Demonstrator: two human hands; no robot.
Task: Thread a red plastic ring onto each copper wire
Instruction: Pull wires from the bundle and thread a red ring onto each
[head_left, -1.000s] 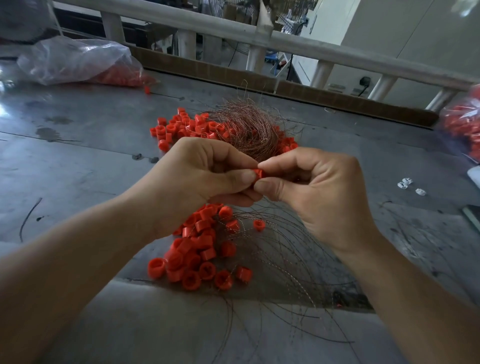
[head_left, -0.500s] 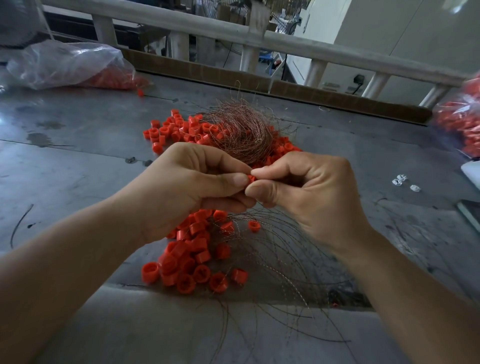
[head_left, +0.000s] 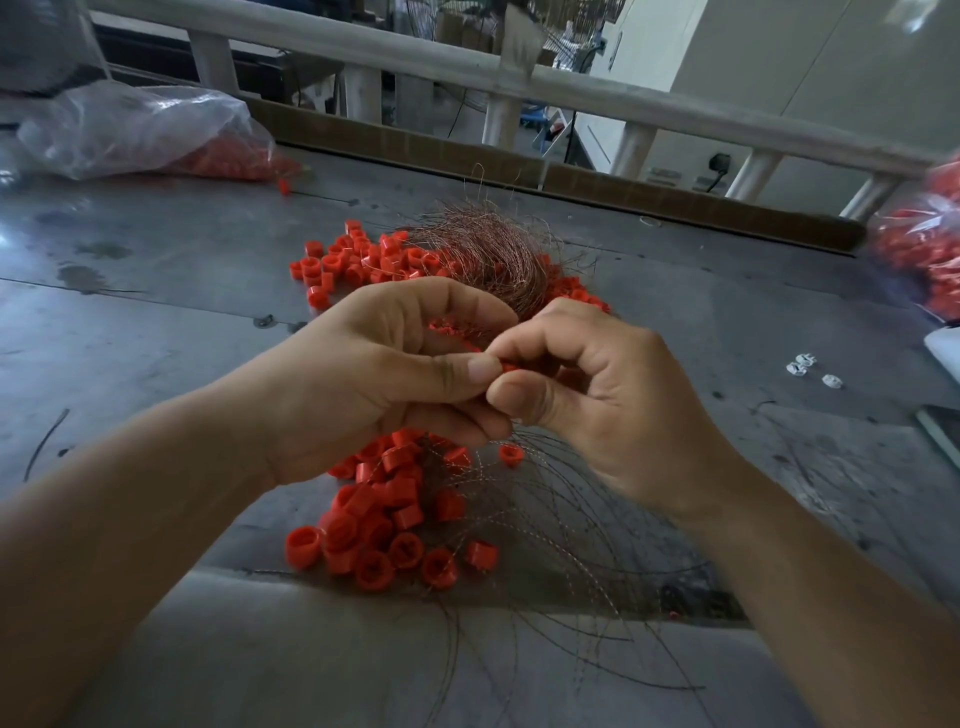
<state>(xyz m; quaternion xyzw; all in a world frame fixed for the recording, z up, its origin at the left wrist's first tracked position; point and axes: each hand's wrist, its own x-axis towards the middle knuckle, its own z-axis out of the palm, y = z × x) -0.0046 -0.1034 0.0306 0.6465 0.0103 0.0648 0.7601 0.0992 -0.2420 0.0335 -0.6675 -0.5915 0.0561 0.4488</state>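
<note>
Left hand (head_left: 395, 374) and right hand (head_left: 597, 400), fingertips meeting, both pinch one red ring (head_left: 509, 367) above the surface (head_left: 156, 338). Beneath them lie loose rings (head_left: 384, 525) and thin wires (head_left: 550, 525). Beyond, more rings surround a wire bundle (head_left: 493, 254).

In front of the copper wire tangle (head_left: 483, 254), the red ring (head_left: 510, 367) shows only as a sliver pinched between the left hand (head_left: 384, 374) and right hand (head_left: 597, 395); whether a wire runs through it cannot be told. The hands hide the tangle's near edge. Far right of it, a bag of rings (head_left: 922, 249) is blurred and cut off; nearer white bits (head_left: 802, 362) are too small to identify.
</note>
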